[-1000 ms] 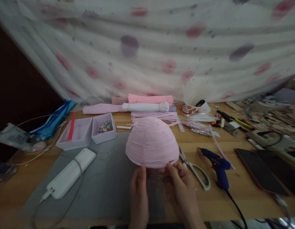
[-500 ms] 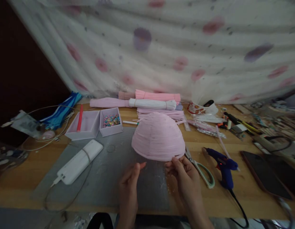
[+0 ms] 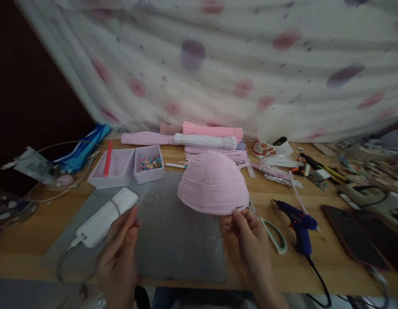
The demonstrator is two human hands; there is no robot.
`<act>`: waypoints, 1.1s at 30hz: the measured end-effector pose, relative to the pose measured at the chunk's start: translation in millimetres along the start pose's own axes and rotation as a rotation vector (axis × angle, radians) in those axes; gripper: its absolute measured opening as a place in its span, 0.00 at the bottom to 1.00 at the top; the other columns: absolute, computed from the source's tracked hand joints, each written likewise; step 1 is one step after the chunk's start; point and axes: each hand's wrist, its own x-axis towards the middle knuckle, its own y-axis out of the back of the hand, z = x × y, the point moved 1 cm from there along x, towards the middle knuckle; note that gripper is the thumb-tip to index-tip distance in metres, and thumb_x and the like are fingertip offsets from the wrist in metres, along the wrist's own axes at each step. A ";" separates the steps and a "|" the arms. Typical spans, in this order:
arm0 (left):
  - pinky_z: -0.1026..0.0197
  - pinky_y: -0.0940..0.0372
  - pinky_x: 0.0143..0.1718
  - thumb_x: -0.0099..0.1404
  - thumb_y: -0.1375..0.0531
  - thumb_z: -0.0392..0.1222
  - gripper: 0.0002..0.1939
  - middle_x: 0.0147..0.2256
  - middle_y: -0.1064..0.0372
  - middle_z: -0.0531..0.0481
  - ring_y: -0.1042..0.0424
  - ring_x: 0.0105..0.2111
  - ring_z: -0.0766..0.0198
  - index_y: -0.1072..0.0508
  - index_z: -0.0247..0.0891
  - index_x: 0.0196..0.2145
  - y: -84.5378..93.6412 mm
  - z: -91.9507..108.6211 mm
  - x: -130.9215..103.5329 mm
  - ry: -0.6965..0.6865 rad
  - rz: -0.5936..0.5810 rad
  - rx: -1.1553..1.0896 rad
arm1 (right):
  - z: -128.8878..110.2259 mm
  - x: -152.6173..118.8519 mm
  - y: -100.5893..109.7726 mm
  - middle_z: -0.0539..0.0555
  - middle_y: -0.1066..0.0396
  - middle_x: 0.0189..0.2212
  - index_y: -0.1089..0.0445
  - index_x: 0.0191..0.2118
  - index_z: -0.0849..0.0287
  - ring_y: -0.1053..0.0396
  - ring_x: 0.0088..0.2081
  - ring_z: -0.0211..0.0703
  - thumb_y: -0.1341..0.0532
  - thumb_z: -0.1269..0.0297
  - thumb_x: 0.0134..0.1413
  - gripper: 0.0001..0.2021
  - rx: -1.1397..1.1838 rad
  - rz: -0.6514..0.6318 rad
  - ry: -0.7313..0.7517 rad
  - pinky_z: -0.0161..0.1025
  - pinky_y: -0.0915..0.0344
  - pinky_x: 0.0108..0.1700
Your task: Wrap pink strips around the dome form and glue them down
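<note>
The pink dome over the mat looks covered from top to front rim, any work left unclear; the right hand pinches its rim, the left hand is apart, near the power bank, its grip too blurred to tell

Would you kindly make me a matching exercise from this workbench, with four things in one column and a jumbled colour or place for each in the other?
Column one
1. Dome
2. Glue gun
3. Bead-like pieces
4. Left hand

Column two
A. Multicoloured, inside an open box
B. Off to the left of the pale pink thing, close to the white power bank
C. Pale pink, its rim held by the right hand
D. Dark blue, to the right of the scissors

Pairs: 1-C, 2-D, 3-A, 4-B
</note>
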 end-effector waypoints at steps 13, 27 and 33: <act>0.60 0.28 0.36 0.48 0.25 0.50 0.22 0.40 0.19 0.48 0.23 0.31 0.62 0.19 0.44 0.42 -32.5 -1.5 -6.1 0.555 -0.279 -0.177 | -1.6 1.4 1.6 0.49 0.30 0.18 0.31 0.22 0.57 0.33 0.21 0.38 0.29 0.49 0.45 0.18 0.013 -0.013 -0.010 0.34 0.35 0.26; 0.67 0.36 0.29 0.40 0.23 0.48 0.18 0.24 0.27 0.53 0.31 0.25 0.69 0.22 0.35 0.25 -102.7 -3.8 -27.5 0.811 -0.288 -0.476 | 4.3 -2.9 7.4 0.47 0.32 0.17 0.31 0.22 0.57 0.35 0.21 0.36 0.29 0.50 0.47 0.18 0.025 0.003 -0.011 0.33 0.37 0.25; 0.63 0.36 0.35 0.44 0.25 0.45 0.15 0.28 0.25 0.51 0.29 0.29 0.65 0.22 0.37 0.28 -106.3 -6.5 -36.3 0.700 -0.244 -0.427 | 5.6 0.2 10.7 0.47 0.32 0.18 0.30 0.22 0.58 0.36 0.20 0.34 0.29 0.50 0.46 0.18 0.041 -0.001 -0.023 0.32 0.37 0.25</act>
